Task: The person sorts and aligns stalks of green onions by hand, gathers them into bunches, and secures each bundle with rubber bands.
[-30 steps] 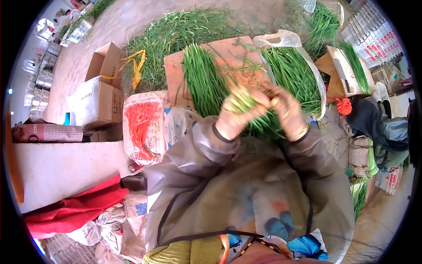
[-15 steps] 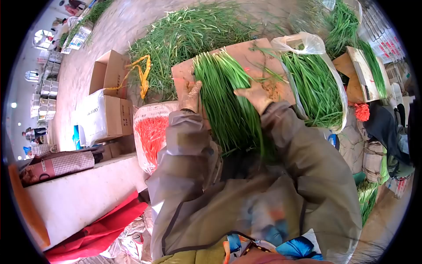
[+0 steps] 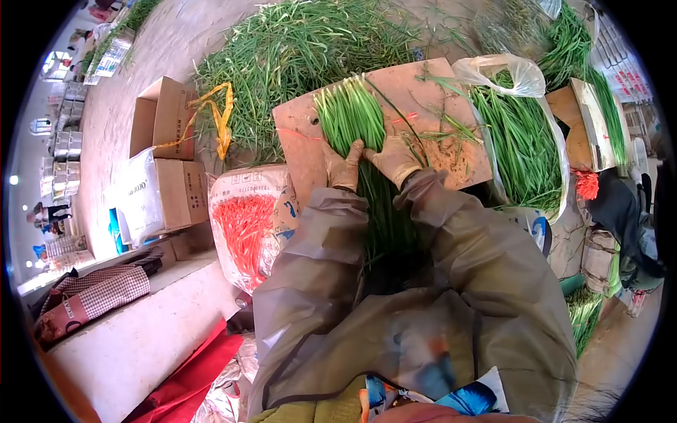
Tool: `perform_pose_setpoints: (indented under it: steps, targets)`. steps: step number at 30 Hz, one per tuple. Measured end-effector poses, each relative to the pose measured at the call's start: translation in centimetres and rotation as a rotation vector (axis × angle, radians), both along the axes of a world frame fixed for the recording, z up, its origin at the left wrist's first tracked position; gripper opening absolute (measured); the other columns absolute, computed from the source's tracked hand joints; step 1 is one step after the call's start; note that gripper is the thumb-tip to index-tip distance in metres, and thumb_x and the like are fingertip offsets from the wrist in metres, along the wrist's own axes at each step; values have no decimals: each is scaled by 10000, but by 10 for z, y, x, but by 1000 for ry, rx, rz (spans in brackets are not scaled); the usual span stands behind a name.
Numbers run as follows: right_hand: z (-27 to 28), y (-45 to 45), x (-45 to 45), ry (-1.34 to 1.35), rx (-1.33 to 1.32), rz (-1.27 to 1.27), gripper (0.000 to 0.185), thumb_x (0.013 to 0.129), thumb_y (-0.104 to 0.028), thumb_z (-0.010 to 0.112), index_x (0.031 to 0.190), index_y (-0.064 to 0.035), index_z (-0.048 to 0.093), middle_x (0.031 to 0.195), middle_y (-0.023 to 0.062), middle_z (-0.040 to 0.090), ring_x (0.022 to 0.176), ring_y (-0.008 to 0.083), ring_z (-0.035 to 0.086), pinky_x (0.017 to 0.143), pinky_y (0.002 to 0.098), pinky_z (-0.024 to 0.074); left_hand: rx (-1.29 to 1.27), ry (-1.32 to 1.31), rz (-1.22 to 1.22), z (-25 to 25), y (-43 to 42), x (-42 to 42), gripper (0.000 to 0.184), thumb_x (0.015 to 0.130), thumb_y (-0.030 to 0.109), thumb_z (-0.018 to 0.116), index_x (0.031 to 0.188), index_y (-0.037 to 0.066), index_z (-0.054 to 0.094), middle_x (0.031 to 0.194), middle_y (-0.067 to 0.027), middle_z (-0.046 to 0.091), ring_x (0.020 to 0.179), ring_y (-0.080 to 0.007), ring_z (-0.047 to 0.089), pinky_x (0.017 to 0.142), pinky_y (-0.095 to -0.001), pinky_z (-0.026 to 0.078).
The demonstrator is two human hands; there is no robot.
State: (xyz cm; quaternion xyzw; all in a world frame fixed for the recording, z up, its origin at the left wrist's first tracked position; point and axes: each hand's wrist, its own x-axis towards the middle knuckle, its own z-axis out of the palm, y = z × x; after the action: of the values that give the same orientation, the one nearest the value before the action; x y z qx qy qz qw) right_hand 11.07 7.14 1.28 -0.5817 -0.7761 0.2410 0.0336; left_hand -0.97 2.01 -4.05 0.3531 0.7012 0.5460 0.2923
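A bunch of green garlic chives [image 3: 351, 113] lies on a pinkish-brown board [image 3: 300, 151], pale ends pointing away from me and leaves hanging toward my lap. My gloved left hand [image 3: 343, 168] closes on its left side. From the right, my gloved right hand [image 3: 395, 159] presses around it, the thumbs nearly meeting on top. Both hands squeeze the bunch into a narrow bundle; the fingers beneath are partly hidden. Right of the bunch, a few loose stems, a thin red tie [image 3: 407, 117] and soil crumbs [image 3: 451, 151] lie on the board.
A large heap of chives [image 3: 303, 49] lies on the floor beyond the board. To the right stands a plastic-lined container of chives [image 3: 518, 141]. Red ties [image 3: 242, 229] lie on a sack at left, near cardboard boxes [image 3: 185, 190] and a white ledge [image 3: 141, 335].
Both hands have come together, drawing the wide spread of chives into a tight bundle. The view has shifted slightly, and more of the board's right side shows.
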Motion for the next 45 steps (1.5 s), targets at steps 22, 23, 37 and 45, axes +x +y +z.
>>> perform_pose_setpoints:
  steps: [22, 23, 37, 45]
  targets:
    - [-23, -34, -45, 51, 73, -80, 1106, 632, -457, 735, 1418, -46, 74, 1320, 244, 343, 1189, 374, 387, 975, 411, 352, -407, 820, -250, -21, 9, -133, 241, 788, 269, 544, 959, 138, 652, 886, -144, 632, 868, -322, 600, 732, -404, 479]
    - [-25, -33, -45, 63, 81, -68, 1105, 631, -460, 735, 1415, -42, 78, 1322, 243, 341, 1190, 373, 385, 974, 414, 352, -468, 892, -449, -28, 18, -137, 262, 792, 280, 537, 971, 126, 650, 887, -149, 633, 877, -328, 600, 736, -409, 479]
    - [-22, -32, -38, 85, 122, -57, 1080, 632, -473, 724, 1402, -14, 123, 1284, 229, 390, 1161, 355, 422, 957, 417, 374, -929, 927, -278, -32, 8, -183, 241, 764, 278, 607, 931, 110, 653, 879, -147, 646, 899, -310, 601, 744, -390, 469]
    - [-23, -30, -37, 143, 44, -55, 1109, 623, -476, 725, 1409, -17, 92, 1305, 233, 371, 1205, 352, 376, 1012, 422, 310, -124, -200, -234, 79, -7, -119, 192, 861, 192, 567, 934, 31, 641, 905, -69, 627, 802, -131, 586, 712, -241, 464]
